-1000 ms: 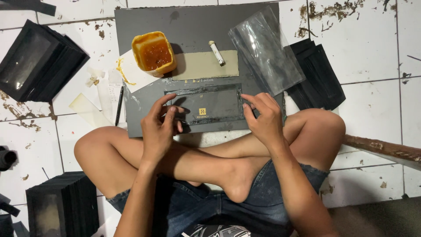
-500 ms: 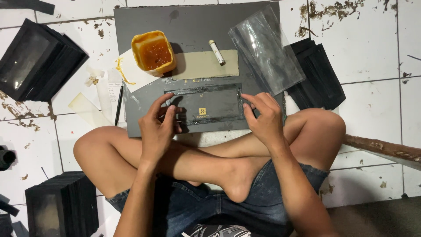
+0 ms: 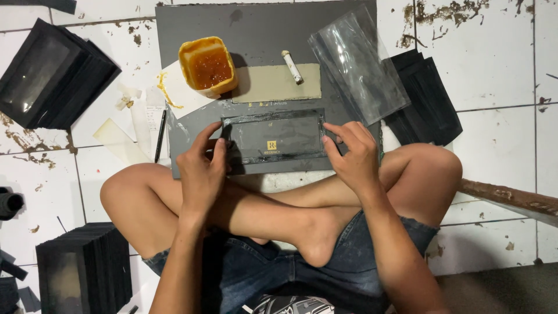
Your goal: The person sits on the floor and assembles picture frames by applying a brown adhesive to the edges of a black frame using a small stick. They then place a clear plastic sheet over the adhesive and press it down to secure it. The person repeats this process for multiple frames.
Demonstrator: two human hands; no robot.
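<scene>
I sit cross-legged on a tiled floor with a grey board (image 3: pixel 256 23) in front of my legs. A flat black box panel with a clear window sheet and a small gold square mark (image 3: pixel 273 139) lies on the board. My left hand (image 3: pixel 200 171) presses its left end with thumb and fingers. My right hand (image 3: pixel 351 154) presses its right end with the fingertips. An orange tub of brownish glue (image 3: pixel 208 65) stands behind it, beside a tan card (image 3: pixel 273 87) with a small white stick (image 3: pixel 292 67) on it.
A stack of clear plastic sheets (image 3: pixel 357 64) leans over flat black pieces (image 3: pixel 424 104) at the right. Black windowed boxes are piled at the upper left (image 3: pixel 49 78) and lower left (image 3: pixel 81 267). A black pen (image 3: pixel 159 135) lies left of the board. A wooden slat (image 3: pixel 511 197) runs at the right.
Both hands stay on the ends of the black panel with only slight finger shifts; nothing else has moved.
</scene>
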